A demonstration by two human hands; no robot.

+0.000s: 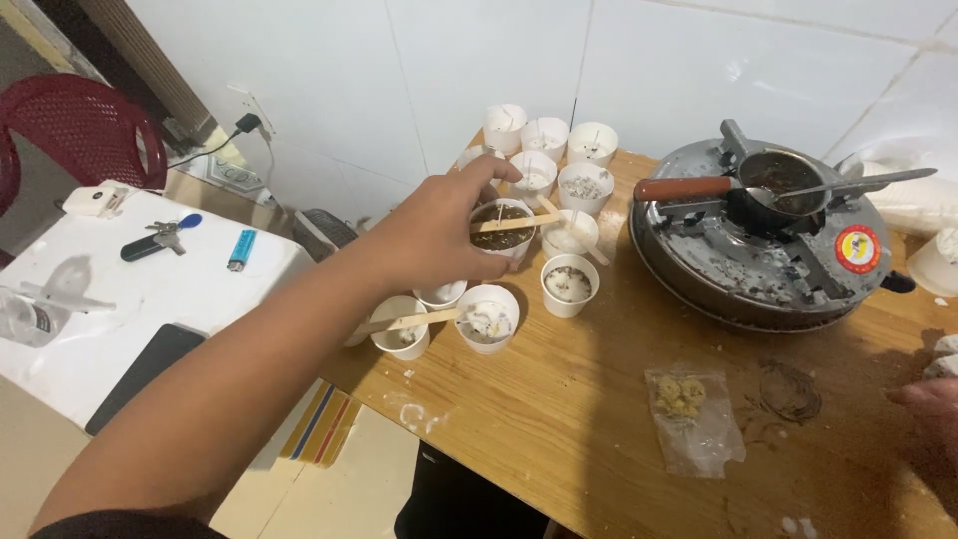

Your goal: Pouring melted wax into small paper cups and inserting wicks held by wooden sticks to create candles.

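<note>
On the wooden table (pixel 559 429), toward its far left corner, the left hand (pixel 439 235) reaches out from the near left and closes around a white paper cup (pixel 502 232) filled with a dark mix; thumb and fingers wrap its rim and side, so the grip is snug on the cup rather than open. A flat wooden stick (pixel 517 223) lies across the cup's mouth, apparently bridging the rim to keep something centred inside, and a second stick (pixel 407 322) rests the same way across the near cups. More cups (pixel 559 150) cluster just behind and beside the held one, packed close, some pale inside, some speckled. To the right sits a round cooker (pixel 689 262) with a small pan (pixel 778 185) on its stand, red handle pointing left toward the cups, a spoon (pixel 858 182) resting in it. Only the fingertips of the right hand (pixel 923 397) show at the right edge; I cannot tell its grip. A small plastic bag (pixel 694 419) lies near.
</note>
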